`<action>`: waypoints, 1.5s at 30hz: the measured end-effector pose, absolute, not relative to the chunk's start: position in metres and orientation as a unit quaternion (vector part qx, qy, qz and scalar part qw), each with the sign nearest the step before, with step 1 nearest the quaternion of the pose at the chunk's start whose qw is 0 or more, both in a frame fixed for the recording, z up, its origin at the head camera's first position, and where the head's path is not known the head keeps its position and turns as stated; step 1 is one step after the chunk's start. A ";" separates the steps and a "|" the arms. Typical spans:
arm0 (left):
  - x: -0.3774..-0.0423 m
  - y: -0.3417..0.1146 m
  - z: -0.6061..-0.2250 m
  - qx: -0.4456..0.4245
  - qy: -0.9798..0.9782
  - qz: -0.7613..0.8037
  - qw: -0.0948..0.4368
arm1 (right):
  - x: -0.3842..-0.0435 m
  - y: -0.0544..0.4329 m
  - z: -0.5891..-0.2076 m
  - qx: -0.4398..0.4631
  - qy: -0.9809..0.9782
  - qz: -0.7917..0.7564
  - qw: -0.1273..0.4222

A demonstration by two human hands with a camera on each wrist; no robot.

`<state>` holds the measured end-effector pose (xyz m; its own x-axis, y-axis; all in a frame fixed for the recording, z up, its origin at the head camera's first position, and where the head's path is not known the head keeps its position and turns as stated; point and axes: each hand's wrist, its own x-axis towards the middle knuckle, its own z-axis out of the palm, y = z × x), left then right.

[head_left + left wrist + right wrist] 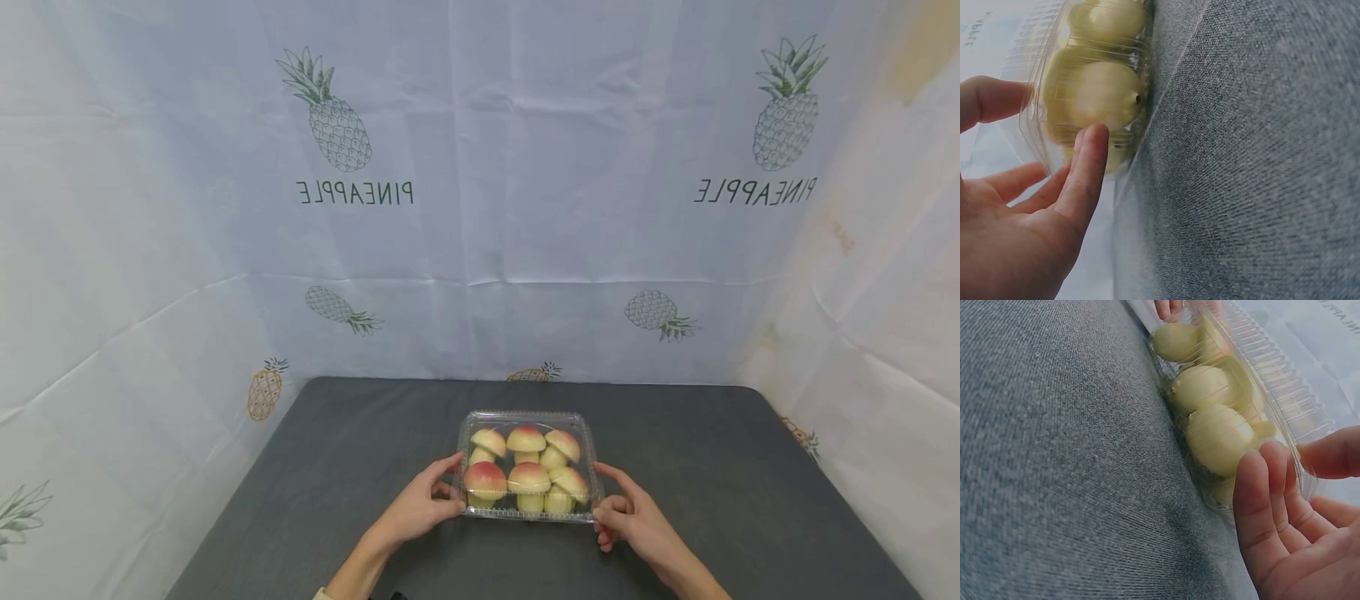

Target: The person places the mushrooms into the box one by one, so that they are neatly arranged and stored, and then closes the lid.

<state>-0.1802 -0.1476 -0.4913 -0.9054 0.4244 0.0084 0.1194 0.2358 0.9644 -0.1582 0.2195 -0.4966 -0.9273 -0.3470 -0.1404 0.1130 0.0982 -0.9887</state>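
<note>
A clear plastic clamshell box (527, 508) with a ribbed rim is at the middle of the dark table, its lid down. Inside lie several mushroom-shaped pieces (528, 477) with red-and-yellow caps and pale yellow stems; the wrist views show their round yellow undersides. My left hand (420, 502) holds the box's left side, thumb near the front corner and a finger farther back. On the right side, my right hand (633, 517) grips the rim near the front corner, some fingers curled. Whether the box's bottom fully touches the table, I cannot tell.
The dark grey cloth-like tabletop (337, 450) spreads around the box. White fabric (480, 233) printed with pineapples hangs behind the table and along both sides.
</note>
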 end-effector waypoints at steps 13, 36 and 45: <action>-0.182 -0.148 -0.495 0.174 0.788 0.577 0.128 | -0.159 0.221 -0.498 -0.079 0.707 -0.679 0.184; -0.184 -0.149 -0.496 0.180 0.791 0.571 0.125 | -0.161 0.222 -0.498 -0.071 0.705 -0.679 0.191; -0.182 -0.148 -0.495 0.188 0.787 0.575 0.122 | -0.162 0.222 -0.498 -0.066 0.704 -0.680 0.191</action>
